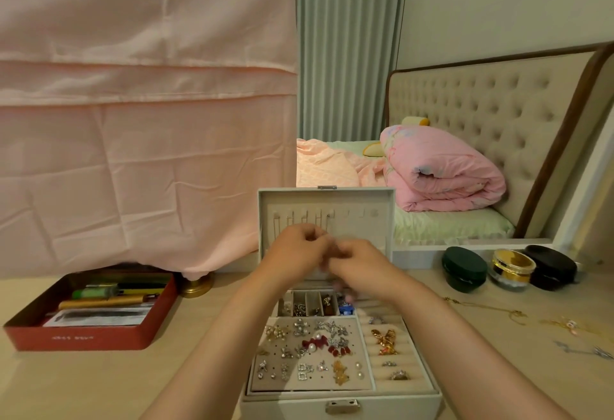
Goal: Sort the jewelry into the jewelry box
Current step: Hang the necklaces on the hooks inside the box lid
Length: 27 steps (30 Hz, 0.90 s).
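Head view: open box (342, 401) on the table (99, 386) holds earrings (309, 350) on a pegboard, rings (387, 341) in rolls, chains (302, 220) hung in its lid (365, 230). Left hand (299, 247) and right hand (357, 262) curl together before the lid; blur hides any pinch. Red tin (83, 336) holds pens (109, 301); its writing is unreadable.

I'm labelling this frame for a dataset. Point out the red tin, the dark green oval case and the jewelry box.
red tin (83, 336), head view, on its front wall.
dark green oval case (464, 268), head view, on its broad face.
jewelry box (392, 407), head view, on the front wall right of the latch.
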Each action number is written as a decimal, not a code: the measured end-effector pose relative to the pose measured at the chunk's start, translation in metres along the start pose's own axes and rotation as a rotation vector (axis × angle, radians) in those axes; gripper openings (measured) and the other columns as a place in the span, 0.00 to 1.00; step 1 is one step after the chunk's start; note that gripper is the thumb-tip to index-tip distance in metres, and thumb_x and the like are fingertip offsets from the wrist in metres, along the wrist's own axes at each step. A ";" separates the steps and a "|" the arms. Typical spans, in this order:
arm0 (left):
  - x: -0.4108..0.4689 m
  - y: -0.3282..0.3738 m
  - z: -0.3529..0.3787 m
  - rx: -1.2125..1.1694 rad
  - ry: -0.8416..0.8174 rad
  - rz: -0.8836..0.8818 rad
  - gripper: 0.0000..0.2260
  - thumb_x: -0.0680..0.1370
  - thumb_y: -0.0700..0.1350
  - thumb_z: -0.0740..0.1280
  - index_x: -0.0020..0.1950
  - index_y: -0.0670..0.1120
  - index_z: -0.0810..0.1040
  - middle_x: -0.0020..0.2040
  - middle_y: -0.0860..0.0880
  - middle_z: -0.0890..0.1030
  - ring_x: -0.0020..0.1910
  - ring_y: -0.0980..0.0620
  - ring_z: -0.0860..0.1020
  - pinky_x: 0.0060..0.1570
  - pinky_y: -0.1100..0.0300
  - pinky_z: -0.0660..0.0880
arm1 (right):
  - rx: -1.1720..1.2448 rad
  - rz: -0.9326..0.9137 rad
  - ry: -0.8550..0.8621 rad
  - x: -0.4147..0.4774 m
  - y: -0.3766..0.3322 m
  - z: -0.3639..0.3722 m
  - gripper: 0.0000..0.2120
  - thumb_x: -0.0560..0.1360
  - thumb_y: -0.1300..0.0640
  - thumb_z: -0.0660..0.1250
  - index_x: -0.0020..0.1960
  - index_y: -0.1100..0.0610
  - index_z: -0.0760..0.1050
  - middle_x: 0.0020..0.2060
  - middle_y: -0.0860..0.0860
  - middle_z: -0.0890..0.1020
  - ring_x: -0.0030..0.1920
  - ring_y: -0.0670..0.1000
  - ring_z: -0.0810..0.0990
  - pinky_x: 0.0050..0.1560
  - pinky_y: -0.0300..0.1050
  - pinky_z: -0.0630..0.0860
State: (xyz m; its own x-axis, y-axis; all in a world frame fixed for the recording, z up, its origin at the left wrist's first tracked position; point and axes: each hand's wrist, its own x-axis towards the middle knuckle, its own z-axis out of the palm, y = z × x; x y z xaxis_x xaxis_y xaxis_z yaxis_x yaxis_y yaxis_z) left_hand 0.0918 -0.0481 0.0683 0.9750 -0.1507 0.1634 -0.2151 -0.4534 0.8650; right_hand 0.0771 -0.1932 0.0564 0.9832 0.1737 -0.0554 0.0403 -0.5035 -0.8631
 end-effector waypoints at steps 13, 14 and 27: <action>-0.010 -0.009 -0.008 0.407 0.056 0.138 0.12 0.82 0.47 0.63 0.64 0.50 0.78 0.58 0.53 0.79 0.55 0.55 0.75 0.55 0.62 0.71 | -0.476 -0.142 0.164 -0.008 -0.022 -0.033 0.13 0.80 0.48 0.68 0.46 0.56 0.85 0.39 0.50 0.85 0.42 0.52 0.82 0.48 0.47 0.79; -0.010 -0.013 -0.006 0.455 0.042 0.166 0.14 0.82 0.47 0.63 0.66 0.49 0.77 0.60 0.52 0.78 0.57 0.54 0.75 0.58 0.61 0.71 | -0.550 -0.150 0.181 -0.007 -0.028 -0.038 0.12 0.80 0.47 0.67 0.48 0.54 0.85 0.42 0.48 0.85 0.45 0.51 0.82 0.50 0.47 0.79; -0.006 -0.021 0.007 0.908 -0.017 0.309 0.16 0.79 0.54 0.60 0.63 0.49 0.76 0.58 0.49 0.75 0.58 0.48 0.69 0.61 0.52 0.68 | -0.295 -0.224 0.378 0.020 -0.059 -0.058 0.08 0.75 0.61 0.70 0.38 0.59 0.84 0.34 0.55 0.86 0.26 0.48 0.81 0.24 0.34 0.71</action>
State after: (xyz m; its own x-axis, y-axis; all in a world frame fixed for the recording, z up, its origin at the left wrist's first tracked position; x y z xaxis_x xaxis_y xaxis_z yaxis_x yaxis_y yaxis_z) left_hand 0.0902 -0.0435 0.0455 0.8682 -0.3873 0.3101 -0.4313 -0.8981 0.0858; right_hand 0.1047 -0.2087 0.1353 0.9381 0.0145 0.3462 0.2516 -0.7154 -0.6519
